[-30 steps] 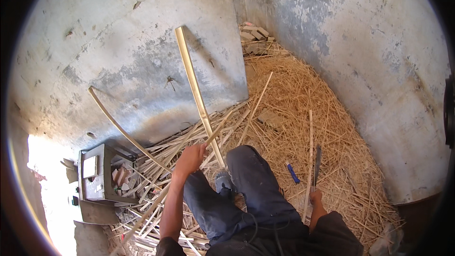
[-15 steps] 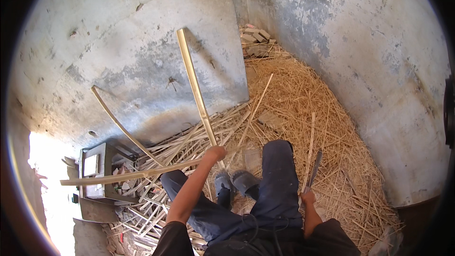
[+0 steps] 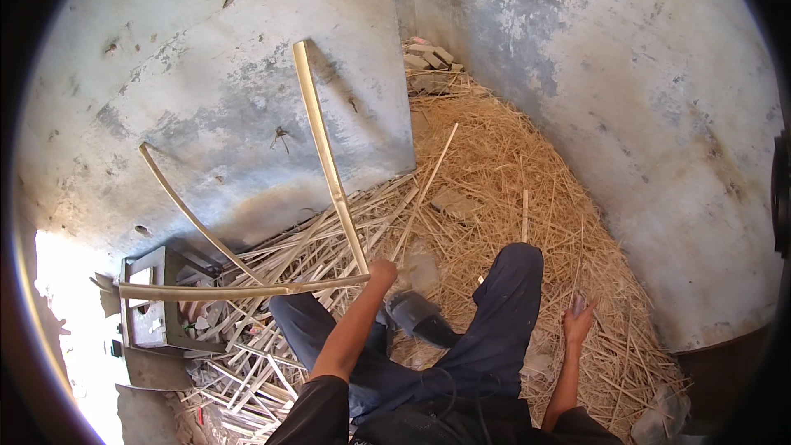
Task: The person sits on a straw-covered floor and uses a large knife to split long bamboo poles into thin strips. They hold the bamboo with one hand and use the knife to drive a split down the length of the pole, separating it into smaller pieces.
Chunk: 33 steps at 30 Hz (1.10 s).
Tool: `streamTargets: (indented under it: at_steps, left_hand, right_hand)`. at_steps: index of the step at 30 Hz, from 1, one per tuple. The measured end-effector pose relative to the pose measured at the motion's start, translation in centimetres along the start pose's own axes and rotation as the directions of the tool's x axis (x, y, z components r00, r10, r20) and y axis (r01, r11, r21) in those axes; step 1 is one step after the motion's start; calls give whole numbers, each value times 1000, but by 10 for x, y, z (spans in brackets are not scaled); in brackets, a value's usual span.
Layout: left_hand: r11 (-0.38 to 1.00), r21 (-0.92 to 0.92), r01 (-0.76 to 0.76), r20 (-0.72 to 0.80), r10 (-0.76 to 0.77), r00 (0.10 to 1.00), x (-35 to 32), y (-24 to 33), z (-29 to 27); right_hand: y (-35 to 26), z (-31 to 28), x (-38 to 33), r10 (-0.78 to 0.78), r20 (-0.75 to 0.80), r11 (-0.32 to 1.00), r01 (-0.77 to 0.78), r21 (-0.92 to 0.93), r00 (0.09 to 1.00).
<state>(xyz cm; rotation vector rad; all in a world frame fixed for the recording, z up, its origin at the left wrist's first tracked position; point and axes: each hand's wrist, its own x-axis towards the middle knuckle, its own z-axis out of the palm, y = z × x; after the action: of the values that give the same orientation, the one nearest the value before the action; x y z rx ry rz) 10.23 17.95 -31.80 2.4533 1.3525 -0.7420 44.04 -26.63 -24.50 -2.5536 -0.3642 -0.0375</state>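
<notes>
My left hand is closed around the right end of a split bamboo strip, which stretches left across my left knee. Another pale bamboo strip leans on the wall, its lower end close behind that hand. Out to the right, my right hand is closed on a long-bladed knife. The blade points away from me and shows only as a thin, faint line. A thinner curved bamboo strip rests against the wall at the left.
Bamboo slats lie heaped at the left, and straw-like shavings cover the floor ahead and to the right. A wooden cabinet-like box stands at the left. Bricks are stacked in the far corner between worn walls.
My right hand has moved right and forward with the knife, away from my right knee. My left hand still grips the bamboo strip. My right knee has swung outward, and the view has shifted slightly.
</notes>
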Motion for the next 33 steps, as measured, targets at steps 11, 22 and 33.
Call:
streamTargets:
  at_steps: [11,22,33]
  left_hand:
    - [995,-34,95,75,-92,993,11,25,23]
    - [999,1,-53,-10,53,999,-6,48,23]
    - [912,42,-407,-421,386,821,-104,57,-50]
  right_hand:
    - [-15,-41,52,-139,344,989,148,-1,929]
    - [79,84,-33,-241,231,962,263,-69,942]
    - [4,30,-7,63,435,991,-108,79,898]
